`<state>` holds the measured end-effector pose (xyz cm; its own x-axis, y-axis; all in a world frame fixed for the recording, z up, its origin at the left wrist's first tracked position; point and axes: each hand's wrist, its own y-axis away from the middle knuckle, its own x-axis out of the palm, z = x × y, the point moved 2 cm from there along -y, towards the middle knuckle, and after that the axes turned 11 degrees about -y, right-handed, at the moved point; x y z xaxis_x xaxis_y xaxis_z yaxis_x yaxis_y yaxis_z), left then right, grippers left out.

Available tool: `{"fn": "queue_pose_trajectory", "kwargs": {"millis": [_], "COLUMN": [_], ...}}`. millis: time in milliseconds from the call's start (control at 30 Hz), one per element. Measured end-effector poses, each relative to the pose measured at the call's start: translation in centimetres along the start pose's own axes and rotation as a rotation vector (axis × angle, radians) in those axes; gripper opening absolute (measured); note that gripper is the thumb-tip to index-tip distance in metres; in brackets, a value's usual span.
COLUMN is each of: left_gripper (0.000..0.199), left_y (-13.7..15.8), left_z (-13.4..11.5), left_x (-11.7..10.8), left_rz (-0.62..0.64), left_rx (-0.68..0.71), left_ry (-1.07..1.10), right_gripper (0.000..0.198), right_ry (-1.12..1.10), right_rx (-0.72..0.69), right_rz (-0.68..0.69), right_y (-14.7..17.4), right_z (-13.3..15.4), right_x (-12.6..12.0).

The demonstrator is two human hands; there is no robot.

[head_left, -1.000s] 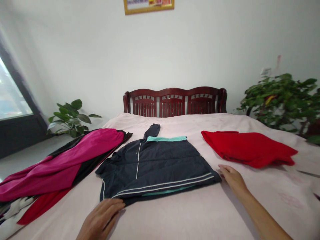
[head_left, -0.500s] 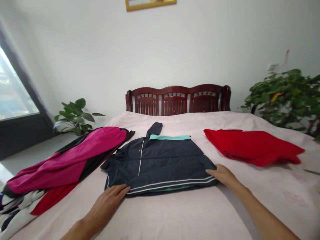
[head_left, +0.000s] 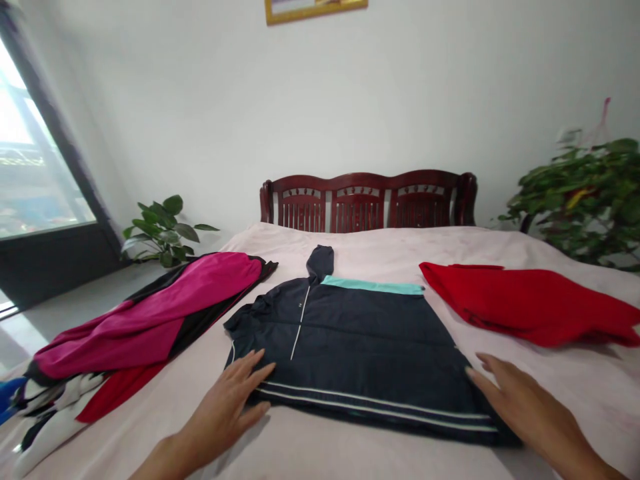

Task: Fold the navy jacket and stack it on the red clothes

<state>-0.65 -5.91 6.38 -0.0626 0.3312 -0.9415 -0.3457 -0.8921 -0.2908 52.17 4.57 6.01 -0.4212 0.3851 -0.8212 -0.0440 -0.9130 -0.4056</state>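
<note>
A folded navy jacket (head_left: 360, 347) with white stripes and a teal band lies in the middle of the bed (head_left: 350, 453). My left hand (head_left: 227, 403) rests flat, fingers spread, on the jacket's near left corner. My right hand (head_left: 520, 400) lies flat with fingers apart at the jacket's near right edge, touching it. Neither hand grips anything.
A magenta and black garment (head_left: 150, 320) lies in a pile at the left with red and white cloth beneath. A red garment (head_left: 530, 303) lies at the right. A dark wooden headboard (head_left: 367, 200) stands behind. Potted plants (head_left: 163, 227) flank the bed.
The view has moved closer and the jacket looks larger and lower. Both hands have slid along the jacket's near edge and now lie flat with fingers spread.
</note>
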Motion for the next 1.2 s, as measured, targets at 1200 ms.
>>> {"fn": "queue_pose_trajectory", "kwargs": {"millis": [1200], "left_gripper": [0.021], "left_y": [-2.3], "left_z": [4.6], "left_x": [0.8], "left_rz": [0.015], "left_rx": [-0.254], "left_ry": [0.536], "right_gripper": [0.065], "right_ry": [0.078], "right_rx": [-0.393], "right_rz": [0.182], "right_y": [2.9], "right_z": [5.8], "right_x": [6.8]}}
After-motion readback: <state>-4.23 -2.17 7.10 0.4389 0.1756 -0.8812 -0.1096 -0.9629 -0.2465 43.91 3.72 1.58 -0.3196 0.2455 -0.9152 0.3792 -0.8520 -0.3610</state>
